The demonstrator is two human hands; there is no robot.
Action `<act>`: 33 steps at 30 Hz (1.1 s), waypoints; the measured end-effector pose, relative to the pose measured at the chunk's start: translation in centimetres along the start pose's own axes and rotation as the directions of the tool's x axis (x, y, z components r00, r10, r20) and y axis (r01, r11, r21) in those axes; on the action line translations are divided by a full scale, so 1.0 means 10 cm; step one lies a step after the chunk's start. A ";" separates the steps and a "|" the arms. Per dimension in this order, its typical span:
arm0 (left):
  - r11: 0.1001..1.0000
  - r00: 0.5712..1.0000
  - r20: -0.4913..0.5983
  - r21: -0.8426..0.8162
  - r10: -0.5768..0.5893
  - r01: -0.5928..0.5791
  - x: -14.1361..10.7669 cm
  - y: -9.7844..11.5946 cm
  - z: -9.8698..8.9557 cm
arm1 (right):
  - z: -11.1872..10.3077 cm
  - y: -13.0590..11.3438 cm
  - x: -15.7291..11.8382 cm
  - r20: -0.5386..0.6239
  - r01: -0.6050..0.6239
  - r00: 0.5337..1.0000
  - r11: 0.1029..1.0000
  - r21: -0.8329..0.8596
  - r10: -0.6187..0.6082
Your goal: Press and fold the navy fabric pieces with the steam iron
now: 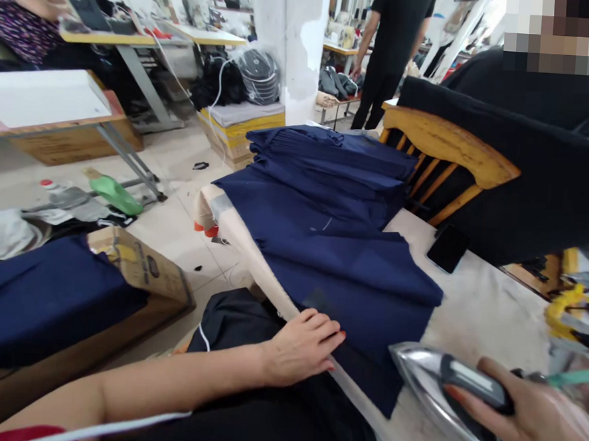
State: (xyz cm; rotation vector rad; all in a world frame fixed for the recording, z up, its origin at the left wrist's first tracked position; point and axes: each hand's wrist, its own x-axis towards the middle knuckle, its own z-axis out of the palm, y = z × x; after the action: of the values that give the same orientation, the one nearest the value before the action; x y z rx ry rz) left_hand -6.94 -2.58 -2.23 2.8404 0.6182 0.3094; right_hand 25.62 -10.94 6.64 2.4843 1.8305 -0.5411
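Note:
Navy blue cloth (332, 249) lies spread over a pale padded ironing table (493, 319), gathered in folds at its far end. My left hand (303, 347) rests on the cloth at the table's near edge, its fingers stretched out and slightly bent over the fabric. At the lower right, my right hand (537, 408) is closed around the dark handle of a steam iron (427, 372). The iron's metal tip is beside the cloth's right edge; whether they touch I cannot tell. The iron's rear is partly hidden by my hand.
A phone (448, 248) lies on the table's far right, near a wooden chair (444, 140) with a seated person. Yellow tangled items (571, 314) are at the right edge. On the left stands a cardboard box (146, 271) with navy cloth over it. Other people are farther back.

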 end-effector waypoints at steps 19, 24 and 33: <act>0.969 0.957 -0.154 -0.050 -0.248 0.243 -0.63 -0.51 -0.31 | 0.13 -2.17 0.58 0.100 0.415 0.907 0.824 -0.385 -0.409; 0.991 0.987 -0.127 -0.104 -0.097 0.084 -0.43 -0.39 -0.24 | 0.11 -2.17 0.60 0.119 0.325 0.946 0.879 -0.349 -0.303; 0.997 0.995 -0.060 0.003 -0.078 0.078 -0.23 -0.38 -0.16 | 0.08 -1.23 0.51 0.095 0.022 0.995 0.967 -0.254 0.003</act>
State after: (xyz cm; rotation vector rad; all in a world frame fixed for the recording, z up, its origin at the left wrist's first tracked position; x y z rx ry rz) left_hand -10.83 0.03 -2.06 2.8127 0.7412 0.3815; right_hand 15.32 -2.52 6.84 2.2448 1.7533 -0.3881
